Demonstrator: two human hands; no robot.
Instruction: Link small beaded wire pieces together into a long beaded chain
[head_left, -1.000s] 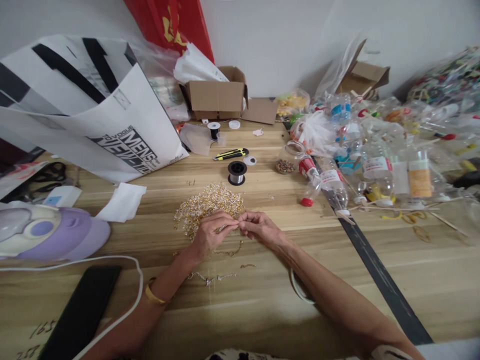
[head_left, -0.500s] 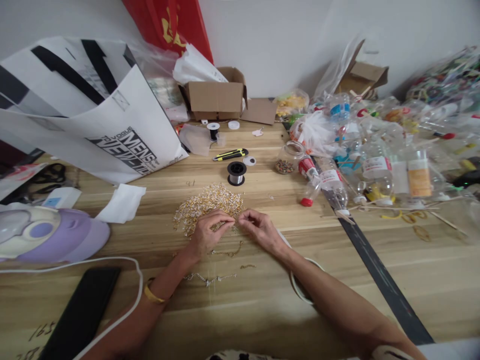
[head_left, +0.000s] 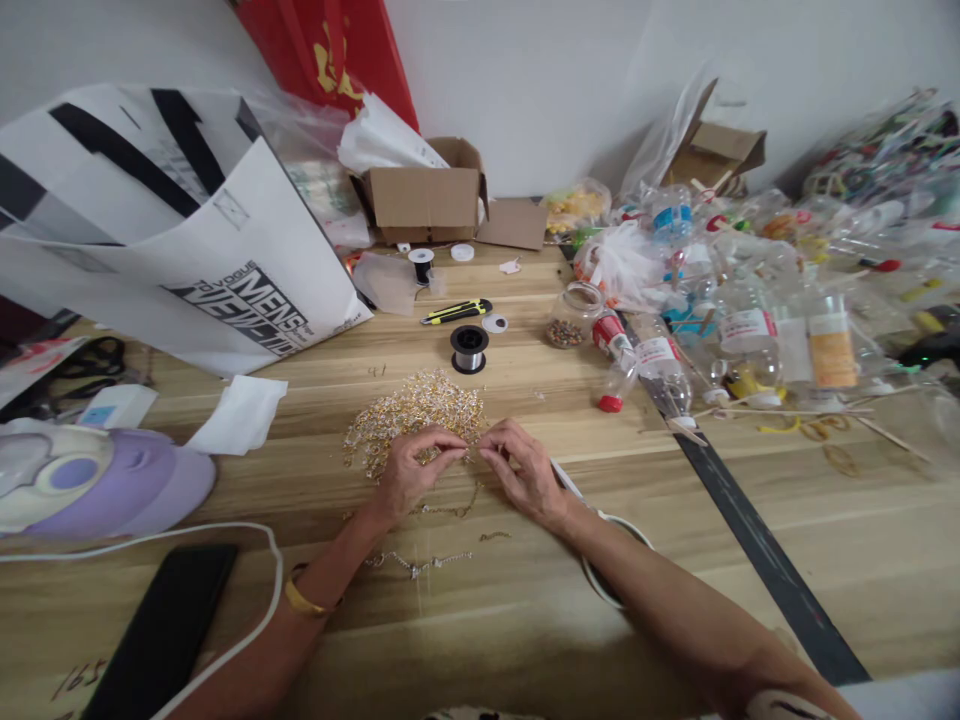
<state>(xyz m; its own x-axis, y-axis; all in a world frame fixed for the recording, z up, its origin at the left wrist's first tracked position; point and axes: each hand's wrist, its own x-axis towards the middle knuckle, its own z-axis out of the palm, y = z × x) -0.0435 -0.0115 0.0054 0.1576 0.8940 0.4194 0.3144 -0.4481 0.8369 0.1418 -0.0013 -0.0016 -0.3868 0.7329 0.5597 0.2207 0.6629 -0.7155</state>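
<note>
My left hand (head_left: 418, 468) is closed in a pinch at the near right edge of a pile of small gold and silver beads or links (head_left: 420, 410). Facing it, my right hand (head_left: 519, 465) also pinches with thumb and forefinger, a small gap between the fingertips. Whatever is in either pinch is too small to make out. Just below my left hand lies a thin gold chain (head_left: 454, 512), partly hidden by it. Closer to me are a silver chain with charms (head_left: 414, 568) and a short gold chain piece (head_left: 495, 536).
Beyond the pile stand a spool of silver wire (head_left: 469, 350) and a yellow-black utility knife (head_left: 456, 312). A bead jar (head_left: 568, 328) and plastic bottles (head_left: 664, 365) crowd the right. At left are a white shopping bag (head_left: 300, 260), a purple device (head_left: 142, 475) and a phone (head_left: 161, 635).
My right hand has shifted slightly, and the gap between the two pinches is a little wider. The whole view has moved slightly; the things on the table look unmoved.
</note>
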